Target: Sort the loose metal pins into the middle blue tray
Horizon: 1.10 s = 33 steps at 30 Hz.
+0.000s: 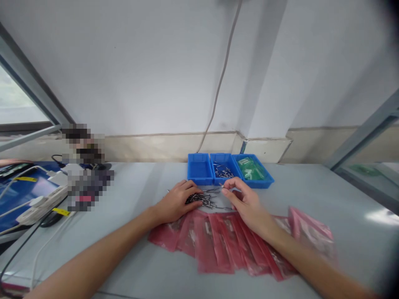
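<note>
My left hand (178, 202) lies over a pile of small dark metal pin-like pieces (204, 200), its fingers apart and bent around the pile's left side. Close to the blue bins, my right hand (245, 198) pinches a thin metal piece (221, 185) between thumb and index finger. Its exact kind is too small to make out. Several pink plastic bags (215, 249) lie overlapped in a row below the pile, with small parts inside. My right forearm passes above some of them. One more pink bag (311, 232) sits to the right.
Behind the pile stand an empty-looking blue bin (199, 168), a blue bin with metal pieces (222, 166) and one holding a green bag (252, 169). Power strips (43, 205) and cables occupy the left. A person's arm (14, 162) shows at the far left edge.
</note>
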Available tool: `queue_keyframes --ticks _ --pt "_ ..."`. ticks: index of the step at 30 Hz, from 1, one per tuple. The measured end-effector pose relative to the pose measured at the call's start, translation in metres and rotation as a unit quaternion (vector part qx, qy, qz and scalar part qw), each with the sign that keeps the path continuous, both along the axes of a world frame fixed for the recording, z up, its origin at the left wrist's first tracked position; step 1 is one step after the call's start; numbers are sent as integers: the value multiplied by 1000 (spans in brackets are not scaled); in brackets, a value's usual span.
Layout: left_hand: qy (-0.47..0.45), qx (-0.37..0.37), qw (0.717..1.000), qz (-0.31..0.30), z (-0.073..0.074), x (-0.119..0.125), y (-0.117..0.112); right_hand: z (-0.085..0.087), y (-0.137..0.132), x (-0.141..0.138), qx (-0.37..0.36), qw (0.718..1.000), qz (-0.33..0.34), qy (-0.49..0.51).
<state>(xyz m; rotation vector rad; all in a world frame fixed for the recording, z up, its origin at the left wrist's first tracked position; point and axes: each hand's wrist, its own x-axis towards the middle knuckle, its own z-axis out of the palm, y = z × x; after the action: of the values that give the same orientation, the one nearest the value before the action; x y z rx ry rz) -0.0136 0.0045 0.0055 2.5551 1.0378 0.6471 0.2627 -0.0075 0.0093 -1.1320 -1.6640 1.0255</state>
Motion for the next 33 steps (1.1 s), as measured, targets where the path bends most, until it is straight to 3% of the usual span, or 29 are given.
queue_keyframes --ticks 6,11,15,23,33 --pt "3 0 1000 0 0 -1 1 1 0 0 8 1000 -4 1" --pt "0 3 1000 -1 -1 0 1 2 0 -1 -47 997 40 42" --pt "-6 5 1000 -5 -2 0 1 4 -1 -1 -64 995 36 64" --pt "3 -1 1000 -1 -1 0 1 9 -10 -1 45 998 -3 -34" --pt "-1 2 1000 0 -1 0 0 8 -11 -3 76 994 2 -77"
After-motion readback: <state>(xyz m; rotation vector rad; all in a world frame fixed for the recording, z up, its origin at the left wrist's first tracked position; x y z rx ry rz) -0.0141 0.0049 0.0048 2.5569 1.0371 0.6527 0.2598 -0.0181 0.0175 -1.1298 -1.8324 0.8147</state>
